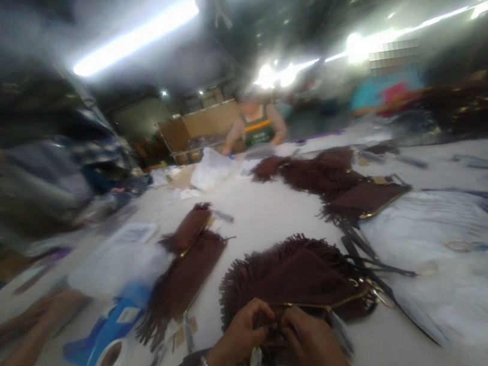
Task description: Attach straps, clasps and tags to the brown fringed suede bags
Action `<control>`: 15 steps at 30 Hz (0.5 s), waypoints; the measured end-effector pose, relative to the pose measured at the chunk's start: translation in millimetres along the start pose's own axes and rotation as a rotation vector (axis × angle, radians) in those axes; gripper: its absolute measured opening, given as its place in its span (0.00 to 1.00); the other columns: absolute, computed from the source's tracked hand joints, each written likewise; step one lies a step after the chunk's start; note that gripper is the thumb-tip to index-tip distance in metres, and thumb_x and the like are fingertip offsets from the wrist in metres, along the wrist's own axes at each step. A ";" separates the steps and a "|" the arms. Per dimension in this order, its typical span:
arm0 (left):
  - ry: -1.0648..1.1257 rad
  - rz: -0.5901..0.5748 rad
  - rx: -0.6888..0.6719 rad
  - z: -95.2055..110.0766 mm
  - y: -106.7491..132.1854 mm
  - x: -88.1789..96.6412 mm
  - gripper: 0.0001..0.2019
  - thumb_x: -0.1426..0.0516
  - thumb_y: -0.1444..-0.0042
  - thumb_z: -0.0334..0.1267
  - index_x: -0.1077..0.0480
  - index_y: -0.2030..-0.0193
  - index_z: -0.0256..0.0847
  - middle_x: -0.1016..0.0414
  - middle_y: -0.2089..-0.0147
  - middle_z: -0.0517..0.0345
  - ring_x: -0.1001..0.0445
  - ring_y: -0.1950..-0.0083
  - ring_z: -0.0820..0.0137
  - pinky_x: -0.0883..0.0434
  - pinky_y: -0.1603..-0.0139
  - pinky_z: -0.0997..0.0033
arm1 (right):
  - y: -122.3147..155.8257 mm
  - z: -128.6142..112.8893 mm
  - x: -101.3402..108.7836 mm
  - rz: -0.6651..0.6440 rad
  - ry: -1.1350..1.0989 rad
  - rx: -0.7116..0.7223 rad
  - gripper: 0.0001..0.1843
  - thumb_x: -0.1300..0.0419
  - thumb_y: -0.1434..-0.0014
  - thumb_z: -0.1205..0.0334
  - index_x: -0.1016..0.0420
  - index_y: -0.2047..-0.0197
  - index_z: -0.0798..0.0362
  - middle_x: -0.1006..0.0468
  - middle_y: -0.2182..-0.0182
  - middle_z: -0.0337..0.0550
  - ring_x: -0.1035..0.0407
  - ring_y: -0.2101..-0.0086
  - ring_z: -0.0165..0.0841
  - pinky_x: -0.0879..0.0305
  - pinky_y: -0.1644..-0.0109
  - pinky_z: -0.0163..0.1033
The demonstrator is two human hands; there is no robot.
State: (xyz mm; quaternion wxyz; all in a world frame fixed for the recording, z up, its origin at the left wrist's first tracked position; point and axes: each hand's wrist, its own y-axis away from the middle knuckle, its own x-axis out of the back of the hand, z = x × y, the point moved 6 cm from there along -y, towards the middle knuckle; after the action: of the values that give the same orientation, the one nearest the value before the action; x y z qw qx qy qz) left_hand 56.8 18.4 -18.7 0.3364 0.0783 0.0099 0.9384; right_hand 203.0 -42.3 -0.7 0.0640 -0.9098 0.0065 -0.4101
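Observation:
A dark brown fringed bag (299,272) with a gold zip lies in front of me, its fringe spread toward the far side. My left hand (246,328), with a bangle on the wrist, is closed at the near edge of this bag. Beside it, my right hand (311,340) pinches the same edge by the zip's left end. The small dark part between my fingertips is too blurred to name. Gold rings (381,295) and dark straps (373,262) hang at the bag's right end. A wrapped tag (341,333) dangles beside my right hand.
To the left lie more fringed bags (193,275), a blue tape dispenser (110,329) and a tape roll (111,360). A co-worker's hands (56,303) are by clear plastic bags (114,265). White plastic (456,274) with straps covers the right side. Two people work across the table (253,218).

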 end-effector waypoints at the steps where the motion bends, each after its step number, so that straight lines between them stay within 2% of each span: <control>1: -0.026 -0.003 -0.014 3.5 0.4 -0.4 0.18 0.44 0.60 0.21 0.31 0.60 0.38 0.31 0.57 0.57 0.33 0.55 0.69 0.37 0.55 0.72 | 0.0 -0.1 0.3 -0.006 -0.005 -0.005 0.09 0.50 0.43 0.70 0.31 0.68 0.51 0.25 0.68 0.38 0.29 0.68 0.31 0.44 0.66 0.34; 4: -0.124 0.022 -0.048 17.2 1.3 -1.9 0.16 0.44 0.59 0.21 0.29 0.62 0.39 0.32 0.57 0.57 0.33 0.55 0.69 0.37 0.54 0.71 | 0.6 0.5 -1.0 -0.027 -0.037 -0.012 0.09 0.50 0.43 0.70 0.30 0.67 0.50 0.24 0.68 0.38 0.29 0.68 0.31 0.44 0.65 0.34; 10: -0.291 0.149 -0.118 35.7 3.7 -4.8 0.03 0.41 0.50 0.29 0.26 0.70 0.40 0.28 0.58 0.56 0.30 0.54 0.67 0.36 0.51 0.69 | 4.0 2.9 -8.6 -0.018 -0.048 0.008 0.09 0.51 0.41 0.70 0.31 0.66 0.50 0.25 0.67 0.38 0.29 0.67 0.32 0.45 0.64 0.34; 15: -0.446 0.175 -0.088 44.4 10.8 -13.2 0.06 0.44 0.48 0.28 0.27 0.70 0.41 0.27 0.57 0.55 0.30 0.51 0.66 0.36 0.49 0.70 | 8.6 -4.0 -5.7 0.020 0.177 0.097 0.09 0.50 0.42 0.72 0.30 0.64 0.51 0.26 0.66 0.42 0.32 0.66 0.35 0.49 0.63 0.38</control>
State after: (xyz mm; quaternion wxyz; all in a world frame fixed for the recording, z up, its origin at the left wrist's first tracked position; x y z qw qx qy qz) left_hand 66.9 0.2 24.0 0.2509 0.2695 -0.1125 0.9229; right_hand 196.6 -50.9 -3.4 0.1113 -0.8658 0.0014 -0.4879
